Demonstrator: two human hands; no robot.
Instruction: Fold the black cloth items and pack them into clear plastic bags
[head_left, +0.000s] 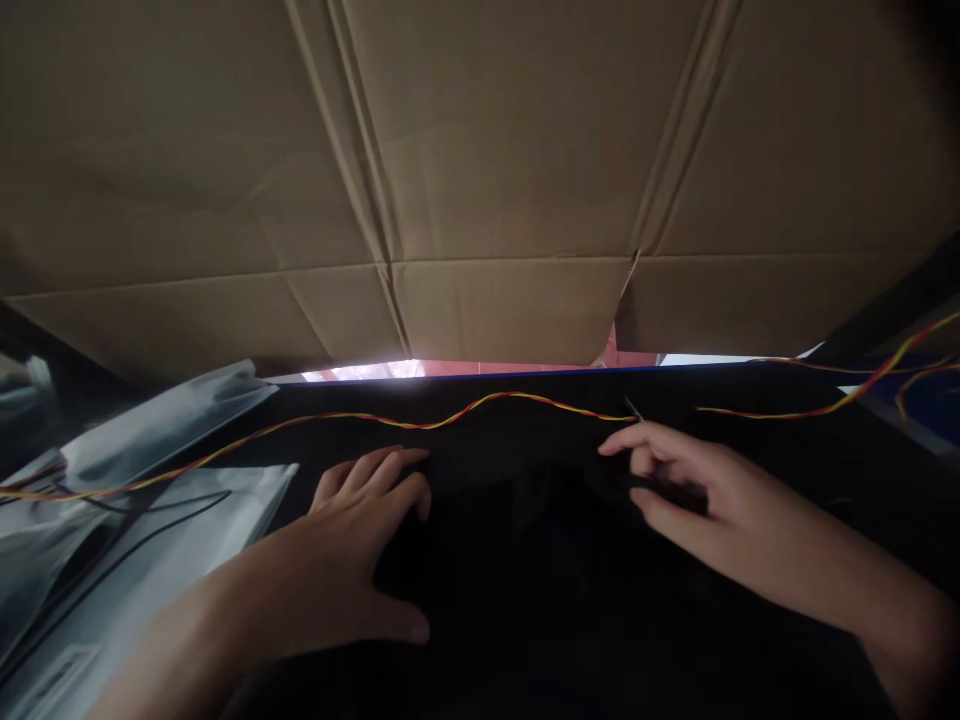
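My left hand (367,530) rests on the black tabletop (525,600), fingers and thumb spread, with nothing in it. A twisted red-and-yellow wire (495,397) runs just beyond its fingertips, from the left edge to near my right hand. My right hand (682,480) is curled around what looks like a pair of scissors (634,408). Only thin metal tips show past the fingers; the handles are dark and mostly hidden. The wire's end lies at these tips. After a gap, a second piece of red-and-yellow wire (787,414) begins and leads off to the right.
Clear plastic bags (172,420), with a thin black cable (150,540) across them, lie at the left. A large creased cardboard sheet (510,150) stands across the back, above the table's blue far edge (480,374). More wire loops at the right edge.
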